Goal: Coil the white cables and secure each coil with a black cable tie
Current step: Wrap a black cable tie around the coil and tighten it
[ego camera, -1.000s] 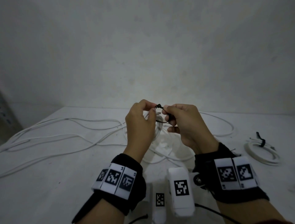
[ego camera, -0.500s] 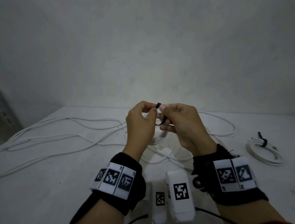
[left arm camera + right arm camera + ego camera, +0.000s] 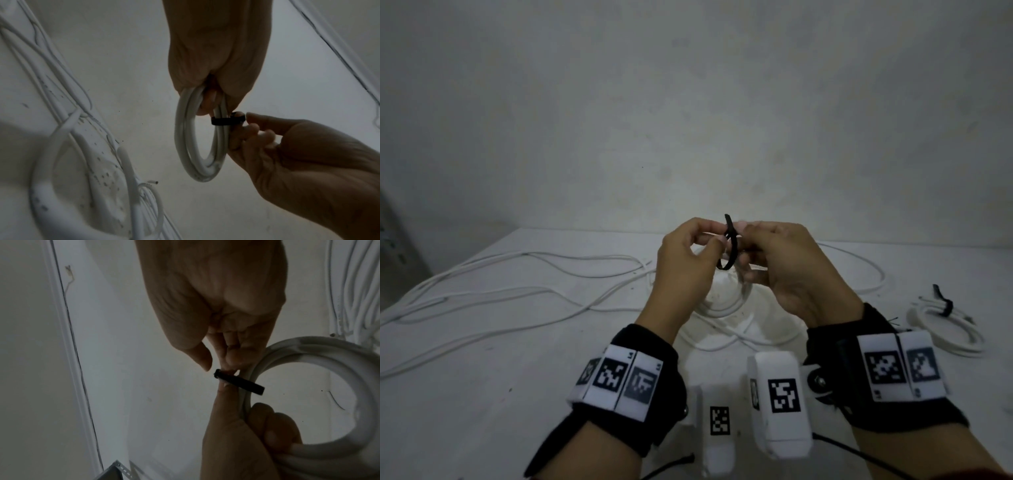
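Note:
Both hands are raised over the white table (image 3: 482, 394). My left hand (image 3: 717, 238) curls its fingers round a small white cable coil (image 3: 197, 138), which hangs below it. A black cable tie (image 3: 731, 246) loops round the coil's strands (image 3: 228, 121), its free end sticking up between my fingertips. My right hand (image 3: 743, 233) pinches the tie (image 3: 238, 382) at its head, close against the coil (image 3: 308, 353). My left thumb touches the tie from the other side. In the head view the hands hide most of the coil.
Long loose white cables (image 3: 500, 298) sprawl over the table's left and far side. A finished coil (image 3: 945, 337) with a black tie (image 3: 944, 305) lies at the right. A plain wall stands close behind. A metal bracket (image 3: 117, 472) shows low down.
The tie's free end now stands up above my fingertips, where only its short head showed before. Both hands have stayed in about the same place over the table.

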